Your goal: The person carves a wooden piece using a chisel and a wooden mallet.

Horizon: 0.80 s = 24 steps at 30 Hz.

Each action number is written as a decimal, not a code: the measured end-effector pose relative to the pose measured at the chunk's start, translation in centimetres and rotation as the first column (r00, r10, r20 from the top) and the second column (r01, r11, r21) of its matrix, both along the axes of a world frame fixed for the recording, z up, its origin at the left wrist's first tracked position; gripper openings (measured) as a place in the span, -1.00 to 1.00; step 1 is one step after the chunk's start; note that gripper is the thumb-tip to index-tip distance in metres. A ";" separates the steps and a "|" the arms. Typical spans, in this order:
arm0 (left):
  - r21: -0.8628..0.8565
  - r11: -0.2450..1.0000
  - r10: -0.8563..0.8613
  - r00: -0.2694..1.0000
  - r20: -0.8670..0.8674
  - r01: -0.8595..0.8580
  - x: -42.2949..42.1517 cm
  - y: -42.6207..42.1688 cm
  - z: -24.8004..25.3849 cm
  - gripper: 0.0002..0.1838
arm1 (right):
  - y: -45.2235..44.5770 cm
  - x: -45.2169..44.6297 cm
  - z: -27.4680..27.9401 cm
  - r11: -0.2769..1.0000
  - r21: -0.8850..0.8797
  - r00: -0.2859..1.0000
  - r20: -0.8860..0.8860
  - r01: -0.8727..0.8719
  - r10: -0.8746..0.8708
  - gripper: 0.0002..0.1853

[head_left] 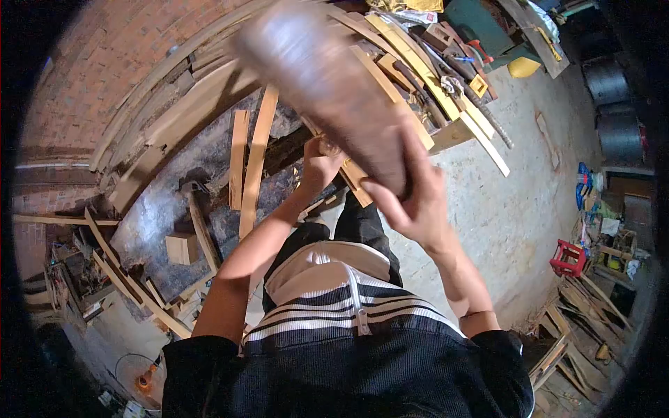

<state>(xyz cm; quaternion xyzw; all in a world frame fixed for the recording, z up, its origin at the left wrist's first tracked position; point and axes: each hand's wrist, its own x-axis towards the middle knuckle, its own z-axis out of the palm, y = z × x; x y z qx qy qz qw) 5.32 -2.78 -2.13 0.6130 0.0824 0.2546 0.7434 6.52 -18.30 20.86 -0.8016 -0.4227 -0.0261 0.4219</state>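
Obstacle and landmark: blurred brown block [336, 104] | just below it, narrow board [358, 187] in the way | left of it, two long strips [258, 160] obstruct | upper right, piled planks [420, 61] | passage: over floor [505, 191], right of block

Blurred brown block [341, 104] aslant over wooden strip [357, 185]

Wall [77, 104] left, stool [568, 258] right, hands [424, 209] between
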 end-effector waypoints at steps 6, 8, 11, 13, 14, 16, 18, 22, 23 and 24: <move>0.696 0.715 0.002 0.994 -0.106 0.072 -0.7 4.7 2.4 -0.68 | 0.2 0.5 -3.7 0.901 -0.433 0.987 -0.150 -0.012 -0.059 -0.16; 0.564 0.804 -0.154 0.983 -0.104 0.186 -0.6 6.1 4.6 -0.77 | 0.0 0.4 -4.3 0.962 -0.272 0.968 -0.236 0.020 -0.087 -0.17; -0.024 0.996 -0.086 0.948 -0.305 0.083 -0.6 6.4 3.9 -0.76 | -0.5 1.1 -4.8 0.962 -0.245 0.954 -0.240 0.120 -0.180 -0.16; -0.656 0.713 -0.228 0.967 0.117 0.247 -0.7 6.4 3.5 -0.77 | -1.1 1.4 -5.8 0.967 -0.205 0.934 -0.292 0.150 -0.206 -0.17; -0.446 0.893 -0.116 0.990 -0.083 0.068 -0.7 6.6 3.6 -0.80 | -1.4 1.3 -6.0 0.965 -0.209 0.930 -0.298 0.157 -0.216 -0.17; -0.200 0.979 -0.009 0.963 -0.269 -0.047 -0.8 6.9 4.2 -0.84 | -1.9 0.9 -6.1 0.958 -0.211 0.900 -0.352 0.193 -0.259 -0.18; -0.162 0.986 -0.012 0.966 -0.257 -0.031 -0.8 6.1 5.4 -0.81 | -2.2 0.6 -6.6 0.956 -0.214 0.899 -0.350 0.199 -0.265 -0.18; 0.118 0.992 -0.017 0.971 -0.240 0.046 -0.7 5.3 4.9 -0.79 | -2.8 0.4 -7.8 0.951 -0.241 0.870 -0.404 0.195 -0.282 -0.16; 0.078 0.995 -0.038 0.968 -0.248 0.059 -0.8 4.6 5.9 -0.79 | -2.8 0.4 -7.7 0.949 -0.242 0.869 -0.405 0.200 -0.286 -0.16; 0.076 0.995 -0.042 0.968 -0.248 0.063 -0.6 4.3 5.7 -0.79 | -2.8 0.4 -7.6 0.944 -0.272 0.865 -0.408 0.189 -0.291 -0.15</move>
